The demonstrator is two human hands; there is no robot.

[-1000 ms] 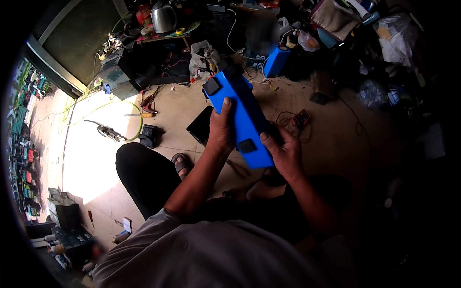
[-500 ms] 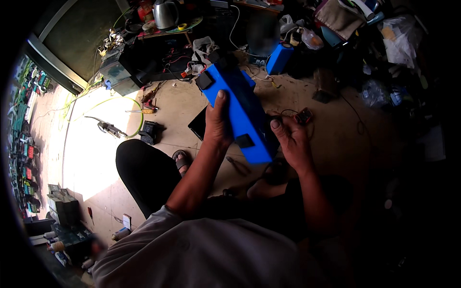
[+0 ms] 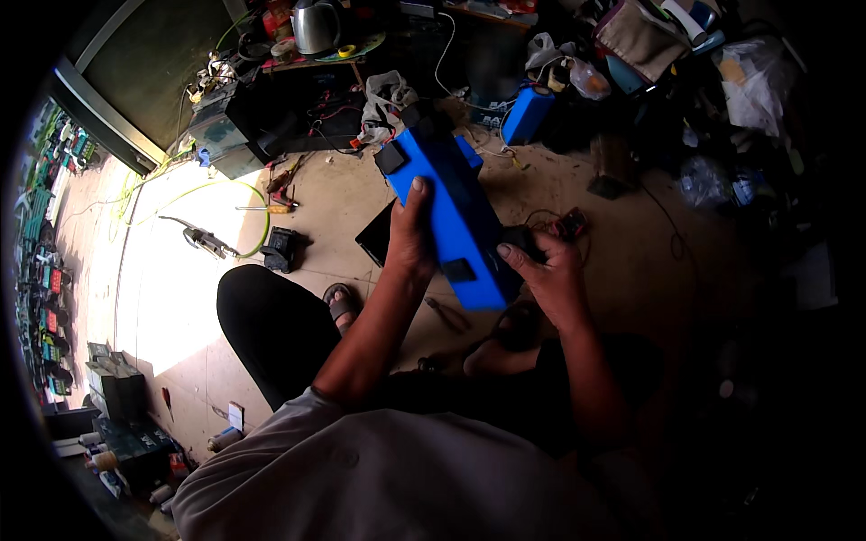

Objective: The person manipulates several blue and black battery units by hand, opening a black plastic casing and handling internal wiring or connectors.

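Observation:
A long blue block-shaped pack [image 3: 454,212] with black end patches is held up over my lap, tilted with its far end toward the upper left. My left hand [image 3: 410,239] grips its left side, thumb up along the edge. My right hand [image 3: 546,270] holds the near right corner, fingers against a small black part there. A thin wire and a small red circuit board [image 3: 572,222] lie on the floor just beyond my right hand.
I sit on a concrete floor [image 3: 343,194] with my knee [image 3: 262,311] raised. A black flat panel [image 3: 379,236] lies under the pack. Another blue pack [image 3: 526,114], a kettle [image 3: 316,25], tools [image 3: 203,239], cables and bags crowd the far side.
The pack has swung slightly, its far end moving up and left. My right hand has shifted closer onto the pack's near corner.

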